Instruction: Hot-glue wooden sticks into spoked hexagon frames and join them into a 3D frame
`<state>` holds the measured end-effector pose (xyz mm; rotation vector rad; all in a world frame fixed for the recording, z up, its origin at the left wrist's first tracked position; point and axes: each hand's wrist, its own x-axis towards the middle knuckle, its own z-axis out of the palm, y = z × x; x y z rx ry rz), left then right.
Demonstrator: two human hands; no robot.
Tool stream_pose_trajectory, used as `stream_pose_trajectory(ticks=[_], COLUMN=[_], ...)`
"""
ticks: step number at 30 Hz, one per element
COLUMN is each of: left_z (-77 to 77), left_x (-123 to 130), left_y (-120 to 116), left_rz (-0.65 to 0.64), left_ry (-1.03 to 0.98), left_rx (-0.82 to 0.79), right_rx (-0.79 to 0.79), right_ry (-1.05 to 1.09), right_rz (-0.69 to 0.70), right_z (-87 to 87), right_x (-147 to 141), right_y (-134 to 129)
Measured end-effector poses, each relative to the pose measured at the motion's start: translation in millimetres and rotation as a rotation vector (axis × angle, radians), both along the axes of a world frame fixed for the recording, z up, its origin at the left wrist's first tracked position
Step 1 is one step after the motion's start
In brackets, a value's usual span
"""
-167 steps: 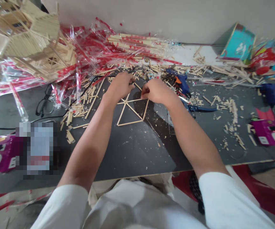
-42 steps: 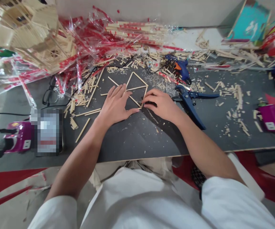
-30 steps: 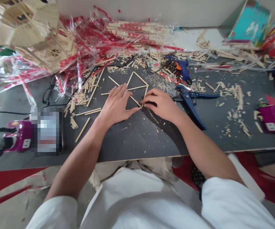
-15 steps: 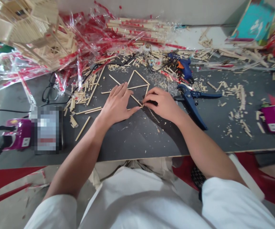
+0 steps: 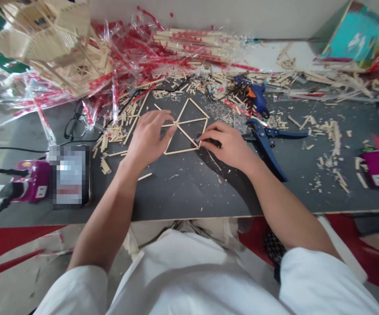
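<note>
A flat frame of thin wooden sticks point(image 5: 187, 152) lies on the dark tabletop, its spokes meeting at a centre point and outer sticks joining several of their ends. My right hand point(image 5: 230, 142) pinches the frame's near right corner between thumb and fingertips. Over the left side of the frame hovers my left hand point(image 5: 150, 138), thumb and fingers apart, hiding some of the sticks there. A short loose stick point(image 5: 144, 176) lies just below that hand. Right of my right hand rests a dark blue cutter point(image 5: 266, 146) with its handles spread.
Stick offcuts point(image 5: 110, 135) and red-marked plastic wrappers point(image 5: 127, 61) fill the left and back. A blue glue gun point(image 5: 257, 97) lies behind the cutter. A wooden stick model point(image 5: 50, 48) stands far left. Purple power strips point(image 5: 32, 179) and a blurred-screen device point(image 5: 69, 177) sit near the sides.
My left hand has lifted off the frame's middle and moved left, uncovering the centre joint and the near outer stick. My right hand stays at the same corner.
</note>
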<state>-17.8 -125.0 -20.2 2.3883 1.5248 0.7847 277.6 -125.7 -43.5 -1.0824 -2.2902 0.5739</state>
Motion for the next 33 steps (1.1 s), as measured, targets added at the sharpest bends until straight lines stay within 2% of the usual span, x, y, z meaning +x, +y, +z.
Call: stream_pose_trajectory(ticks=[3, 8, 11, 14, 19, 28, 33], left_z=[16.4, 31.3, 27.1, 15.8, 1.2, 0.2, 0.4], left_x=[-21, -40, -40, -37, -31, -26, -28], left_y=[-2, -16, -31, -45, -52, -51, -49], left_rz=[0.037, -0.059, -0.099, -0.107, -0.101, -0.102, -0.078], left_ry=[0.033, 0.167, 0.194, 0.208, 0.187, 0.184, 0.155], left_rx=[-0.043, -0.120, -0.135, -0.132, -0.136, -0.094, -0.121], right_rx=[0.048, 0.107, 0.107, 0.135, 0.114, 0.152, 0.122], right_ry=[0.014, -0.009, -0.047, -0.071, -0.104, -0.101, -0.098], right_rz=[0.007, 0.051, 0.088, 0.115, 0.113, 0.109, 0.115], right_z=[-0.1, -3.8, -3.6, -3.4, -4.1, -9.5, -10.0], right_x=[-3, -20, -31, -38, -40, -43, -44], right_y=[-3, -11, -17, -19, -19, -18, -17])
